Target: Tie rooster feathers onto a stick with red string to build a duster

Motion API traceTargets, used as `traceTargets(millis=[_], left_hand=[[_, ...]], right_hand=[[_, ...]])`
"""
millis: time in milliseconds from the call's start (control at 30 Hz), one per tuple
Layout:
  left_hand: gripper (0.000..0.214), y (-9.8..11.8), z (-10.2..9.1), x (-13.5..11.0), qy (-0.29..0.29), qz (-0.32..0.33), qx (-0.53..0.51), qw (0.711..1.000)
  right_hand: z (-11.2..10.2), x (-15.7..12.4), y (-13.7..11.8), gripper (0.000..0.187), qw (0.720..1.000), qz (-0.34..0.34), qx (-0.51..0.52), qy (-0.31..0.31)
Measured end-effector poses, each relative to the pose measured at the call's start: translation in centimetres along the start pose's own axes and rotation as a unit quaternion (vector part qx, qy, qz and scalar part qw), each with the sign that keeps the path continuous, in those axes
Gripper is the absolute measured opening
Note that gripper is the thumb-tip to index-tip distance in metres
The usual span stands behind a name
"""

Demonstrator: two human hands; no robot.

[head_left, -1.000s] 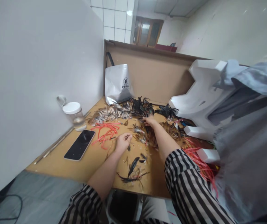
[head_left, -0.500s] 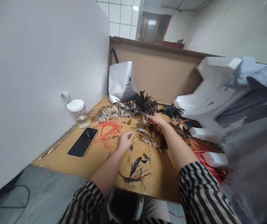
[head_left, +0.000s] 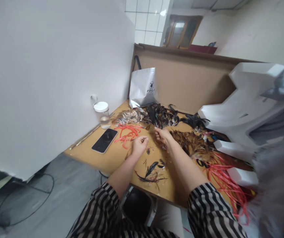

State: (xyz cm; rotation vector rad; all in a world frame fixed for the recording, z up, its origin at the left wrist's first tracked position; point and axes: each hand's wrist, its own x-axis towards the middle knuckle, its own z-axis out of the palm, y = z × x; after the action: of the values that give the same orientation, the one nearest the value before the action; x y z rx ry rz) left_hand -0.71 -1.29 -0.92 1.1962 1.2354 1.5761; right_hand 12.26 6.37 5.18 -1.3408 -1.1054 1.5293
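My left hand (head_left: 140, 146) is closed in a pinch above the brown board, between the red ribbon strips (head_left: 129, 131) and my other hand. Anything in its fingertips is too small to make out. My right hand (head_left: 163, 135) is also closed, its fingertips just in front of a pile of dark feathers (head_left: 154, 114); I cannot make out what they grip. Beside its wrist lies a heap of brown feathers (head_left: 191, 142). Pale speckled feathers (head_left: 128, 116) spread to the left of the dark pile. A few loose black feathers (head_left: 151, 169) lie near the front edge.
A phone (head_left: 104, 140) and a white-lidded jar (head_left: 102, 114) stand along the left side. At the back is a silver bag (head_left: 143, 87). White foam pieces (head_left: 221, 115), more red ribbon (head_left: 227, 181) and grey cloth (head_left: 278, 185) crowd the right.
The view has turned left, so things sit further right in it. My right hand has drawn away from the dark feathers, slightly towards me and nearer my left hand, which stays pinched.
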Motion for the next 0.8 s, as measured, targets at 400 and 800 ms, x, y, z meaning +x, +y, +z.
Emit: traceTargets(millis=[400, 800], left_hand=[[0.023, 7.3, -18.8, -1.9, 0.082, 0.150, 0.401, 0.900], [0.032, 5.9, -28.8, 0.7, 0.058, -0.085, 0.758, 0.644]], right_hand=[[2.2, -1.6, 4.9, 0.010, 0.985, 0.070, 0.154, -0.035], [2.3, -3.4, 5.8, 0.007, 0.974, 0.031, 0.219, -0.046]])
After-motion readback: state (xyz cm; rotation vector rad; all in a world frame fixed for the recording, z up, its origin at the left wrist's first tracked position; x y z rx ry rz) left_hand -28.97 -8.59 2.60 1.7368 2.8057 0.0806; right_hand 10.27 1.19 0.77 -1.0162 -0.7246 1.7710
